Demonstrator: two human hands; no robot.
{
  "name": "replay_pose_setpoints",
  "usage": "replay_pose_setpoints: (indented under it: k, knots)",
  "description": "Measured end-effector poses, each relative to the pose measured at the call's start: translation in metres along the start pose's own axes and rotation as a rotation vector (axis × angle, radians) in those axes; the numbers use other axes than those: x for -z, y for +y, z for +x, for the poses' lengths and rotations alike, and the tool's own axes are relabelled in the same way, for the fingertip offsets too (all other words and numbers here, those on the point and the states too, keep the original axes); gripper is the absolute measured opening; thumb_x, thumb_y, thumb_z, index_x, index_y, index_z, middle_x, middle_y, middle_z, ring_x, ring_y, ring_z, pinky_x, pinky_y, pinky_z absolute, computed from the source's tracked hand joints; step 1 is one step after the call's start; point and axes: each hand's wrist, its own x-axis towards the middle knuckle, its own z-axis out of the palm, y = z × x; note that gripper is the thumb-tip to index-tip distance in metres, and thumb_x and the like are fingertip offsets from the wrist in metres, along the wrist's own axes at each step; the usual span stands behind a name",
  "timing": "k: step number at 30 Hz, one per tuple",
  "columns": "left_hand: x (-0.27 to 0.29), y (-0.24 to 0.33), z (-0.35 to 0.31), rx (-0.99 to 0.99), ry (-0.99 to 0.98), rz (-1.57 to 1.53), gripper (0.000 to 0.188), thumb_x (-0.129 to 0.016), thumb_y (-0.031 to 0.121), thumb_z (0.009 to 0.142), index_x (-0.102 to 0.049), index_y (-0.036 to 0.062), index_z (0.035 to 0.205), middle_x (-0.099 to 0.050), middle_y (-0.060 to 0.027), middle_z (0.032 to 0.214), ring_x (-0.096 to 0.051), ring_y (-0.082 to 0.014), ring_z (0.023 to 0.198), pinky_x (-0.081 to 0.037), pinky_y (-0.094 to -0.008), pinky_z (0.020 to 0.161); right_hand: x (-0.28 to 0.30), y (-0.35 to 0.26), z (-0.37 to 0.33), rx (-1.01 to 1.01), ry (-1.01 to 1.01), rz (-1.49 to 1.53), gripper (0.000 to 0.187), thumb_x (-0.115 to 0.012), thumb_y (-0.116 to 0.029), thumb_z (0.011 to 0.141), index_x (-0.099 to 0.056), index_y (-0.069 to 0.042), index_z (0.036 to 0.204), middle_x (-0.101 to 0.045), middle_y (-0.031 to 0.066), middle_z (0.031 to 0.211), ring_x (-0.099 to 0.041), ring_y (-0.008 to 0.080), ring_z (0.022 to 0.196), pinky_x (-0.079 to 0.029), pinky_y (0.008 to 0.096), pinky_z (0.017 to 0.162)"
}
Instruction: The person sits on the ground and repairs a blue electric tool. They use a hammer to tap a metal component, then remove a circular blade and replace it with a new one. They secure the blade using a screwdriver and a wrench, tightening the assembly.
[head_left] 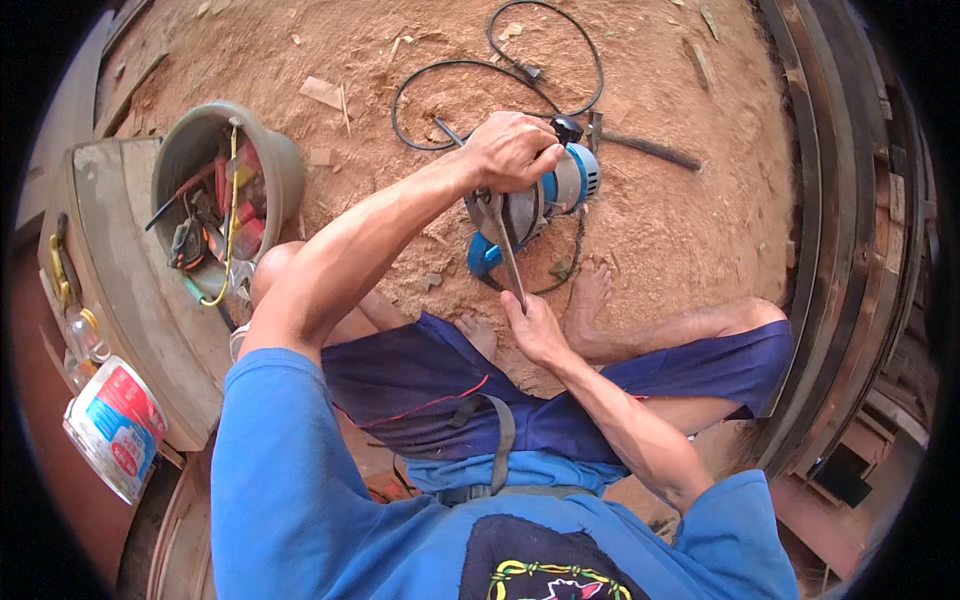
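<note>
A blue and grey corded power tool point(568, 182), router-like with a black knob point(567, 128) and a vented round end, lies on its side on the sandy ground before my legs. My right hand point(537, 328) is closed around the lower end of a metal wrench point(507, 245). The wrench's upper end meets the tool's left end, where my left wrist partly covers the contact. Above it, my left hand point(512, 150) is closed over the tool's upper left side. A thin metal rod point(447, 130) sticks out beyond its knuckles; the rest of that rod is hidden.
A grey bucket point(278, 165) of hand tools stands at left, beside a wooden board point(150, 270) and a white, red and blue tub point(115, 430). Black cord point(420, 70) loops behind the tool. A dark bar point(655, 150) lies right of it; stacked planks point(835, 200) line the right.
</note>
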Motion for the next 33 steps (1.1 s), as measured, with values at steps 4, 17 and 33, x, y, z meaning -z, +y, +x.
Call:
replay_pose_setpoints:
  k: [4, 17, 33]
  knots:
    - [-0.002, -0.003, 0.005, 0.002, -0.02, 0.048, 0.04, -0.056, 0.035, 0.091, -0.06, 0.0016, 0.07, -0.064, -0.0167, 0.075, -0.066, -0.0379, 0.077, -0.051, -0.0503, 0.071, 0.016, -0.009, 0.008, -0.179, -0.128, -0.13, 0.061, -0.05, -0.05, 0.102, -0.07, 0.006, 0.092, -0.069, 0.0326, 0.083, -0.068, 0.0509, 0.09, -0.051, 0.0545, 0.079]
    - [-0.004, -0.007, -0.002, 0.034, 0.123, 0.009, 0.022, -0.054, 0.021, 0.081, -0.056, 0.002, 0.07, -0.06, -0.0173, 0.069, -0.064, -0.0378, 0.072, -0.05, -0.0491, 0.066, -0.011, -0.001, 0.019, -0.028, 0.091, -0.178, 0.063, -0.049, -0.05, 0.104, -0.068, 0.005, 0.081, -0.061, 0.0329, 0.068, -0.066, 0.0518, 0.072, -0.047, 0.0562, 0.062]
    - [-0.007, -0.008, -0.005, 0.004, 0.173, 0.034, 0.021, -0.054, 0.02, 0.083, -0.056, 0.0018, 0.073, -0.06, -0.0171, 0.07, -0.064, -0.0388, 0.072, -0.051, -0.0501, 0.066, -0.047, 0.01, 0.038, 0.033, 0.202, -0.145, 0.055, -0.047, -0.043, 0.104, -0.073, 0.001, 0.085, -0.064, 0.0301, 0.071, -0.066, 0.0494, 0.067, -0.049, 0.0566, 0.061]
